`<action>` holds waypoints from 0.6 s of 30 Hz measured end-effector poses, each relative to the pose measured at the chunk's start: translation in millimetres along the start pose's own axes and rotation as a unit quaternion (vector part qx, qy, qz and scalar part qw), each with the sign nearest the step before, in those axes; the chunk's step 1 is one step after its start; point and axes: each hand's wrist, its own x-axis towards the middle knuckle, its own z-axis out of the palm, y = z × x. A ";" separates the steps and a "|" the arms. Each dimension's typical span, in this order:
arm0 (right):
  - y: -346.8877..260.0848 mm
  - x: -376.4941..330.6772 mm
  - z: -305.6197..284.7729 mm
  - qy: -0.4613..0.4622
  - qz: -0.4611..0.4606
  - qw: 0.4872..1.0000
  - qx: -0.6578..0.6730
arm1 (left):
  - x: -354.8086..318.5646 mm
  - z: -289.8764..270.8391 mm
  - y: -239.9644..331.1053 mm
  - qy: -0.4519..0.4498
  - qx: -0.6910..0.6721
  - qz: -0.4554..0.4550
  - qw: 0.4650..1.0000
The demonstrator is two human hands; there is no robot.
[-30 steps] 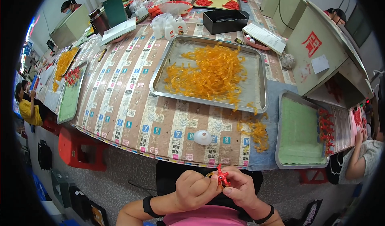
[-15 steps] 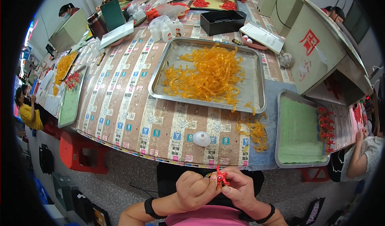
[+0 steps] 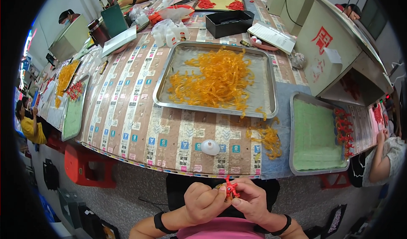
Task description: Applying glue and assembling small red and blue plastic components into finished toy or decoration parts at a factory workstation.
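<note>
In front of me, just off the table's near edge, a small red plastic figure (image 3: pixel 229 190) with thin limbs and a dark eye spot sits between my fingertips. My right hand (image 3: pixel 251 200) pinches it from the right with thumb and forefinger. From the left, my left hand (image 3: pixel 205 201) is curled closed with its fingertips against the figure; a bit of yellowish strand shows at them, mostly hidden. A white squat bottle (image 3: pixel 210 147) stands beyond my hands. The metal tray (image 3: pixel 174 99) farther off holds a heap of translucent orange curly strands (image 3: pixel 224 76).
More orange strands (image 3: pixel 269 140) lie loose by the tray's near right corner. At right, a green-lined tray (image 3: pixel 313 133) carries red figures (image 3: pixel 343 131) beside a metal cabinet (image 3: pixel 335 61). Farther back are a black box (image 3: pixel 229 25) and white bottles (image 3: pixel 171 37). Other people work around the table.
The view has shifted slightly. My hands keep their grip on the red figure, which is turned a little. Across the table, a person's hands have drawn back from the far tray.
</note>
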 end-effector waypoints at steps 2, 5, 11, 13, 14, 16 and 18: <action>1.6 -0.4 -0.9 0.005 0.003 1.000 0.001 | -0.2 1.5 0.1 0.000 0.001 -0.001 1.000; -1.4 0.1 1.2 0.004 0.009 1.000 -0.005 | -1.2 0.3 1.4 -0.001 0.006 -0.006 1.000; -4.5 3.2 1.8 0.006 0.012 1.000 -0.013 | -1.5 1.1 0.1 -0.007 0.002 -0.006 1.000; -3.8 2.8 0.1 0.005 0.011 1.000 -0.024 | -0.6 1.5 -0.1 -0.002 0.000 -0.005 1.000; -3.4 2.7 -0.5 0.003 0.010 0.999 -0.035 | -0.5 1.7 -0.5 -0.003 0.000 -0.004 1.000; -3.1 2.9 -0.5 0.004 0.011 0.999 -0.033 | -0.7 2.3 -1.2 0.005 0.006 0.001 1.000; -3.1 2.8 -0.3 0.004 0.012 0.999 -0.031 | -0.3 2.1 -0.8 0.003 0.007 0.000 1.000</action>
